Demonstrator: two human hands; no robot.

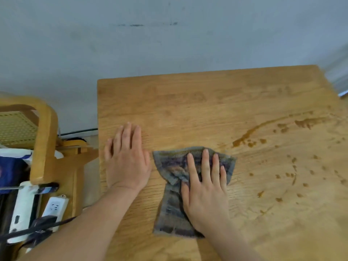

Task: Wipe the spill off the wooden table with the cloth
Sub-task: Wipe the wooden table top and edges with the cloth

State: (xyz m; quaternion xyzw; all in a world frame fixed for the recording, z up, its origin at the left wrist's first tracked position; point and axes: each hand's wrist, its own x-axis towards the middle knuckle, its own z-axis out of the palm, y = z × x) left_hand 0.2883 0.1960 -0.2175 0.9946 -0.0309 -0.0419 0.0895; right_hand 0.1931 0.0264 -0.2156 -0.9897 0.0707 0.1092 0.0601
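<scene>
At the table's near edge, a person's right hand [205, 187] presses flat on a grey striped cloth [180, 191], fingers straight and slightly spread. Just left of the cloth, the left hand [128, 159] lies palm-down on bare wood, fingers straight and close together. Beyond and to the right, a brown spill [263, 132] streaks and dots the wooden table [188, 102] toward its right edge.

Wooden chair [43, 140] left of table; white power strip [54, 208], black cable [37, 226] below it.
</scene>
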